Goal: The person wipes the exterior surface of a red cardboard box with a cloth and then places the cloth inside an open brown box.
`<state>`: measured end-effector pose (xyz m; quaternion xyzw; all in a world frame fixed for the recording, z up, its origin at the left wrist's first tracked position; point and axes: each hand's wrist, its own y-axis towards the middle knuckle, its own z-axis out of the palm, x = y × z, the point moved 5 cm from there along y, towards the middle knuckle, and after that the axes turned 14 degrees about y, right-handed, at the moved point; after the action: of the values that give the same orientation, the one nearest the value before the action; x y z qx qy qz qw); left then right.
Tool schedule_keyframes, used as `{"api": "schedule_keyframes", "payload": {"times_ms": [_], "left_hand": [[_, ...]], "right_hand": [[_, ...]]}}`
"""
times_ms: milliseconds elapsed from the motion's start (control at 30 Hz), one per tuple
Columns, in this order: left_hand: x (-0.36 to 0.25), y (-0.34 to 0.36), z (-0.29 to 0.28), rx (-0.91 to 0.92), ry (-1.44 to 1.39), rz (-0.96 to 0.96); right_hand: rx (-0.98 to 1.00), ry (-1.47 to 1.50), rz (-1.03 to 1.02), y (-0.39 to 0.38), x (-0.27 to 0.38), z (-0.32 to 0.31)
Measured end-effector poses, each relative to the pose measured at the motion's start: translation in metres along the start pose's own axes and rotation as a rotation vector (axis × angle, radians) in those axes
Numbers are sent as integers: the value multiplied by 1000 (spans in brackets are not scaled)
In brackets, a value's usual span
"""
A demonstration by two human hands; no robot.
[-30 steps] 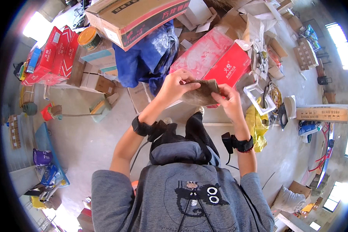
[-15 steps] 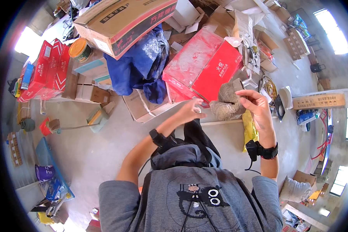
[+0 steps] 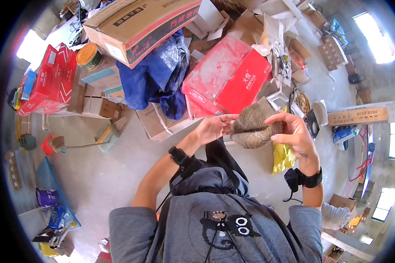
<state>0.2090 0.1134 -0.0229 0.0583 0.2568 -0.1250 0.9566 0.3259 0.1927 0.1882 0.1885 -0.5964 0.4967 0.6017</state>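
Note:
Between my hands, in front of my body, is a brownish-grey, fuzzy, cap-shaped piece (image 3: 254, 125) with a dark crease across its middle. My right hand (image 3: 297, 136) grips its right edge, thumb below and fingers above. At its left edge, my left hand (image 3: 215, 128) has its fingers closed on the rim, the fingertips partly hidden behind it. Both wrists wear black straps with small devices. Just beyond the fuzzy piece lies a large red carton (image 3: 228, 76) with a dusty top.
A blue cloth (image 3: 156, 72) hangs over cartons under a long brown box (image 3: 140, 26). At the left stand red boxes (image 3: 52, 81) and an orange tub (image 3: 88, 56). A yellow bag (image 3: 284, 158) lies by my right forearm. A brown carton (image 3: 357, 115) lies at the far right.
The fuzzy piece has come nearer to me and looks spread wider. My left hand has moved right to its left edge; my right hand has come down slightly, holding the other edge.

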Motion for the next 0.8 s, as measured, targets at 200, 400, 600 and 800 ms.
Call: {"api": "schedule_keyframes", "payload": {"times_ms": [200,400,600,800], "left_hand": [[6,-4,16,25,393,-70],[3,-14,23,-67,592,-139],[-5,-40,-7,-136,170,-7],[-31,-51,3,-328,192,-39]], "right_hand": [[9,-82,-127,7,-3,-11],[7,138,-38,5,-6,-12],[38,-4,-35,7,-5,-17],[41,-58,-91,15,-14,-16]]}}
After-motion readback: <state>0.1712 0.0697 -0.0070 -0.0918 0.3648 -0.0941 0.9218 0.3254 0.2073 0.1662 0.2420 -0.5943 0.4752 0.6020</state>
